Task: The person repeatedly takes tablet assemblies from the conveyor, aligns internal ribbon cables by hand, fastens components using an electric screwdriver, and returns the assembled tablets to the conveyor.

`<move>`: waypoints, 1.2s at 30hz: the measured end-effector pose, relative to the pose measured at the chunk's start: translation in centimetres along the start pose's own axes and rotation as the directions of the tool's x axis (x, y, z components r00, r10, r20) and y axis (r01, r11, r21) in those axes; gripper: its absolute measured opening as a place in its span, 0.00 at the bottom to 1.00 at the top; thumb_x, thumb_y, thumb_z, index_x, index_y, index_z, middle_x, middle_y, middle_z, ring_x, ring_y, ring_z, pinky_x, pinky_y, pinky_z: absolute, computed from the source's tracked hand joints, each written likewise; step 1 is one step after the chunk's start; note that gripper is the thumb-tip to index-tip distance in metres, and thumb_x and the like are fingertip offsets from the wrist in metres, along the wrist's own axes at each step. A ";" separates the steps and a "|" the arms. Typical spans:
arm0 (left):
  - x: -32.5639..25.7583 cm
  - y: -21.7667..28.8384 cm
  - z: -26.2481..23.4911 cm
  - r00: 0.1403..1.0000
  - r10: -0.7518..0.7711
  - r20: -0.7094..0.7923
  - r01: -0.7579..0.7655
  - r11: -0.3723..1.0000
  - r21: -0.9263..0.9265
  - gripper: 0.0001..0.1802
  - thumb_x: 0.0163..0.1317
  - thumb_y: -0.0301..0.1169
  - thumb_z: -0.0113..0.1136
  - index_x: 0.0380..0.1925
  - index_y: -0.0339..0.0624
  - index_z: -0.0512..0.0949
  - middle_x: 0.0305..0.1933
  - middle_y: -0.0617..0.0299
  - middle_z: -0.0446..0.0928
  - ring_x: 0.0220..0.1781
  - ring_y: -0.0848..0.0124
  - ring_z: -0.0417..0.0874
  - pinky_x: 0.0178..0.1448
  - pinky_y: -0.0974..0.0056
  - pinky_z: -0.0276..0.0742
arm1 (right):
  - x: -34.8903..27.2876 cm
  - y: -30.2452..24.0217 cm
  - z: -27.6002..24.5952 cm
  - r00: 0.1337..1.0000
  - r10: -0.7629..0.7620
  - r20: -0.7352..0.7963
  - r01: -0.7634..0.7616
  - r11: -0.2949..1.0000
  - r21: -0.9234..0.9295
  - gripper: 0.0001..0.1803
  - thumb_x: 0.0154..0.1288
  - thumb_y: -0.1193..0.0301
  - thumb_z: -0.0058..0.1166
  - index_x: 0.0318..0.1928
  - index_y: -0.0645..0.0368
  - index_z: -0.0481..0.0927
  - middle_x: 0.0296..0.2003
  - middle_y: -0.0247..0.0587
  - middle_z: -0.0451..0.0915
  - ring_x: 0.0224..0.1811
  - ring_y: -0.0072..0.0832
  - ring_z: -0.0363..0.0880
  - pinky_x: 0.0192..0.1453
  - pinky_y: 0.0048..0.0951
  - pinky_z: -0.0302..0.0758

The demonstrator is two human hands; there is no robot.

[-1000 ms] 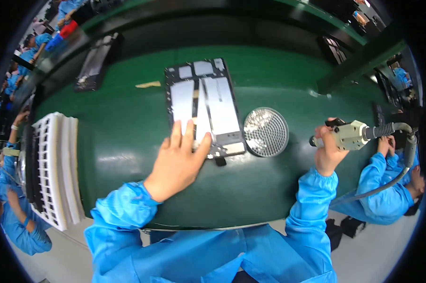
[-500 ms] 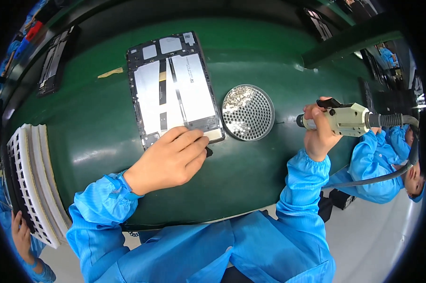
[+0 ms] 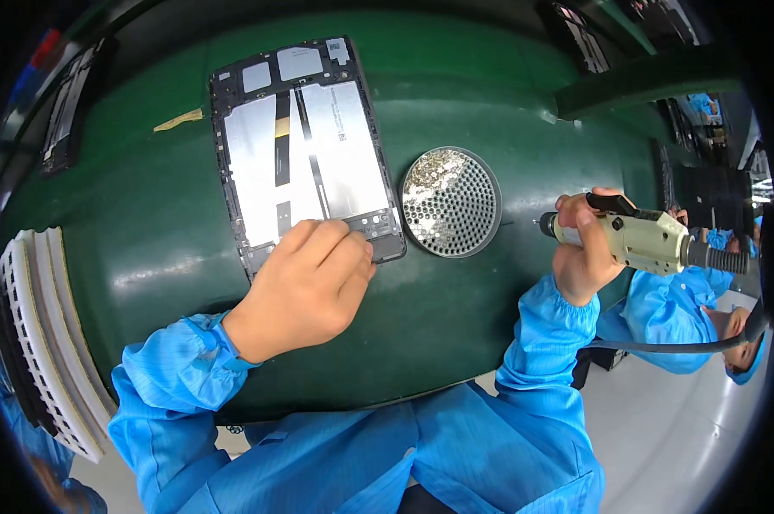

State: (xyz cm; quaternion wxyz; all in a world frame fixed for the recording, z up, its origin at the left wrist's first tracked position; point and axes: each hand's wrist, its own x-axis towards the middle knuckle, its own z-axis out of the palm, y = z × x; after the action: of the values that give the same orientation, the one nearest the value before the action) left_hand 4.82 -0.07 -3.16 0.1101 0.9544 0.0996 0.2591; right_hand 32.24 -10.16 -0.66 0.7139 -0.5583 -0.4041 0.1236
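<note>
Now the opened tablet (image 3: 305, 150) is pinned at its near corner under the flat, released left hand (image 3: 305, 287), while a screwdriver (image 3: 639, 240) is gripped in the right hand (image 3: 579, 253). Between them, the screw dish (image 3: 451, 202) could be knocked, spilling screws.

Opened tablet (image 3: 305, 150) flat on green mat, silver internals exposed, cream electric screwdriver (image 3: 639, 240) held sideways
</note>
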 end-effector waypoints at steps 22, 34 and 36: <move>-0.4 -2.4 0.2 0.985 -0.075 0.158 0.098 0.984 -0.146 0.15 0.53 0.30 0.59 0.42 0.42 0.83 0.55 0.45 0.73 0.62 0.52 0.72 0.66 0.46 0.65 | -3.8 -4.1 9.3 0.823 -0.001 0.568 -0.076 0.991 0.113 0.18 0.60 0.72 0.51 0.51 0.53 0.66 0.22 0.35 0.69 0.24 0.27 0.70 0.32 0.34 0.68; -0.5 -2.4 0.5 0.985 -0.092 0.145 0.115 0.980 -0.160 0.14 0.53 0.31 0.60 0.39 0.39 0.83 0.54 0.45 0.74 0.60 0.52 0.73 0.66 0.46 0.65 | -4.1 -3.2 10.5 0.823 0.030 0.567 -0.140 0.979 0.150 0.17 0.60 0.73 0.50 0.50 0.54 0.65 0.22 0.34 0.68 0.24 0.28 0.69 0.33 0.36 0.67; -0.7 -2.4 0.7 0.985 -0.086 0.146 0.109 0.981 -0.157 0.14 0.53 0.31 0.60 0.39 0.39 0.83 0.54 0.45 0.74 0.60 0.52 0.73 0.67 0.46 0.65 | -4.3 -3.0 10.5 0.823 0.041 0.566 -0.151 0.977 0.148 0.17 0.60 0.73 0.51 0.50 0.54 0.65 0.22 0.35 0.68 0.24 0.28 0.69 0.33 0.36 0.67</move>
State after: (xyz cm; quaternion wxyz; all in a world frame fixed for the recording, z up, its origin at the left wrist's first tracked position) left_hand 4.26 1.94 -4.67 0.2079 0.9517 0.1167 0.1937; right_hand 21.10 -6.57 0.68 0.6058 -0.4480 -0.5535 0.3548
